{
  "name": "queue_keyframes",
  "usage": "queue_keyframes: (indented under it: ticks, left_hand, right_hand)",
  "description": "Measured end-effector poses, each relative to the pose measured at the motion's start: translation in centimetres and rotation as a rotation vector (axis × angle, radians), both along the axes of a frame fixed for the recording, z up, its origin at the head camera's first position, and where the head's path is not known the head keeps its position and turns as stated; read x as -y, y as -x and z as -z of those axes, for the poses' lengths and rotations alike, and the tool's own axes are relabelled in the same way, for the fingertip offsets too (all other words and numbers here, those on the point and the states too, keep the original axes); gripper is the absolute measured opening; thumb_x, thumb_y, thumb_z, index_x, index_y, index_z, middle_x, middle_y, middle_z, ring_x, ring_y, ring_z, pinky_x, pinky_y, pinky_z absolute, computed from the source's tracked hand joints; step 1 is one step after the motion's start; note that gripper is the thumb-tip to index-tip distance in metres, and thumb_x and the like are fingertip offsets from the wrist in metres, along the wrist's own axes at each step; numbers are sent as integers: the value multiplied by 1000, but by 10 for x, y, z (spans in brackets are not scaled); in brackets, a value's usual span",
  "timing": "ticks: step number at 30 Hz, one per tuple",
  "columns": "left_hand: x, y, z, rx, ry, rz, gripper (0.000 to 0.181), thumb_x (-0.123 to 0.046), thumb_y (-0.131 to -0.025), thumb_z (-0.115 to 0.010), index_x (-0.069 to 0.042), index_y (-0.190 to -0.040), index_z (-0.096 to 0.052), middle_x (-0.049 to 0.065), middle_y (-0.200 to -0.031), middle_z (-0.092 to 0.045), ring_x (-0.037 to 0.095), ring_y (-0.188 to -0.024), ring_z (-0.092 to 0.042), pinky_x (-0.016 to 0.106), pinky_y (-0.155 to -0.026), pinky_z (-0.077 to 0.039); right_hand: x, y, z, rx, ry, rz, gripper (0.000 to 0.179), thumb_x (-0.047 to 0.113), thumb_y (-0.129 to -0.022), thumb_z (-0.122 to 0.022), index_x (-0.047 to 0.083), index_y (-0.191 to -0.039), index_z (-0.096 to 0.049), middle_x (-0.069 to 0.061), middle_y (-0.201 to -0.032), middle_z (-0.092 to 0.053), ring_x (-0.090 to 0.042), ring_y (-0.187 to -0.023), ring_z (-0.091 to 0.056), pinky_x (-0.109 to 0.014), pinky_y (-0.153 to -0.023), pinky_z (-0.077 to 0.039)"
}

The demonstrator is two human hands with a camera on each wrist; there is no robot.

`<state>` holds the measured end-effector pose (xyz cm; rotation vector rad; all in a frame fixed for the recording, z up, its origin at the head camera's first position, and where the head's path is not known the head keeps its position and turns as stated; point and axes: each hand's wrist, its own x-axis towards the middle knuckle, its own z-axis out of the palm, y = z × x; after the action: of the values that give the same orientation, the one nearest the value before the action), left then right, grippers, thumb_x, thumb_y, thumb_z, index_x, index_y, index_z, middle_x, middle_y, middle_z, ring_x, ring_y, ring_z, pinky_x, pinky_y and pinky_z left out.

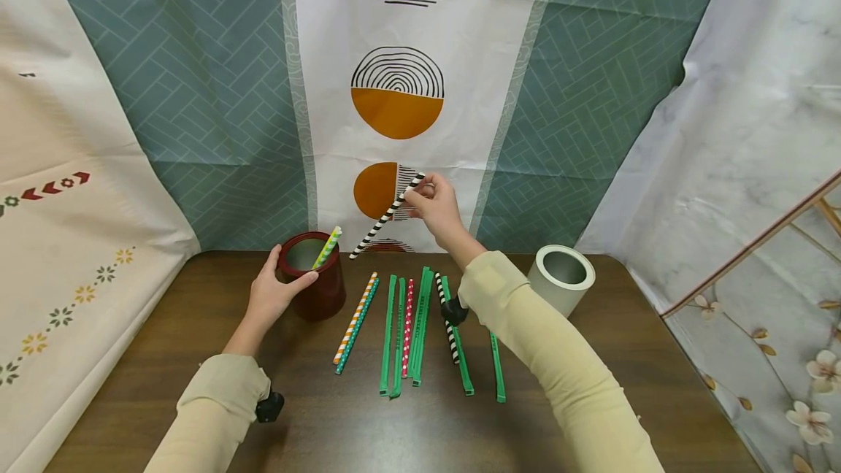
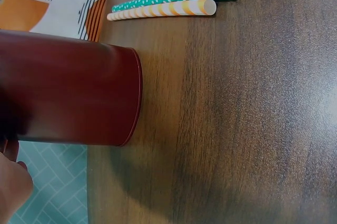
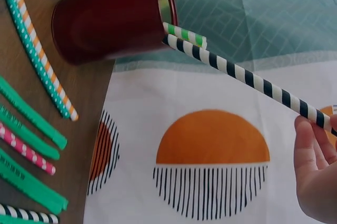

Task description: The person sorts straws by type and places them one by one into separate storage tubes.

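Observation:
My right hand [image 1: 434, 203] pinches a black-and-white striped paper straw [image 1: 384, 221] near its upper end. The straw slants down to the left, above the table and near the dark red cup [image 1: 322, 294]. My left hand [image 1: 272, 290] holds that cup by its rim, thumb on the near side and fingers on the far left. A green-and-white striped straw [image 1: 328, 247] leans inside the cup, its top standing out over the rim; a yellow-green strip shows beside it. In the left wrist view, the cup's wall [image 2: 68, 89] fills the left side.
An orange-striped straw [image 1: 355, 320] and a teal dotted straw [image 1: 358, 327] lie right of the red cup. Farther right are several green-wrapped straws [image 1: 388, 334], a pink dotted straw [image 1: 408, 327] and another black-and-white straw [image 1: 450, 334]. A white cup [image 1: 558, 290] stands at the right back.

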<state>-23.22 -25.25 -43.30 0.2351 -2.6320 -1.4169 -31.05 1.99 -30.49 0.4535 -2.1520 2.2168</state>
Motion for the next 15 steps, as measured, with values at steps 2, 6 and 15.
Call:
queue_keyframes:
  ticks: [2, 6, 15]
  left_hand:
    - [0, 0, 0, -4, -1, -2, 100, -49, -74, -64, -13, -144, -2, 14, -148, -12, 37, -133, -16, 58, -100, -23]
    - [0, 1, 0, -5, 4, -8, 100, -50, -73, -64, -13, -144, -4, 14, -148, -13, 37, -133, -17, 58, -100, -24]
    - [0, 1, 0, 10, 5, -9, 100, -51, -73, -64, -14, -144, -2, 13, -148, -12, 36, -133, -16, 58, -101, -23]
  right_hand:
    - [4, -1, 0, -16, 9, 3, 15, 1, -84, -53, 9, -82, -40, -2, -71, -55, -17, -70, -62, -29, -63, -52]
    - [14, -5, 0, -41, 30, 13, 15, 0, -83, -54, 8, -81, -42, -2, -71, -57, -21, -71, -63, -28, -63, -53]
    - [36, -13, 12, -54, 44, 2, 13, 0, -83, -56, 5, -86, -45, -12, -81, -62, -35, -84, -62, -38, -71, -53]
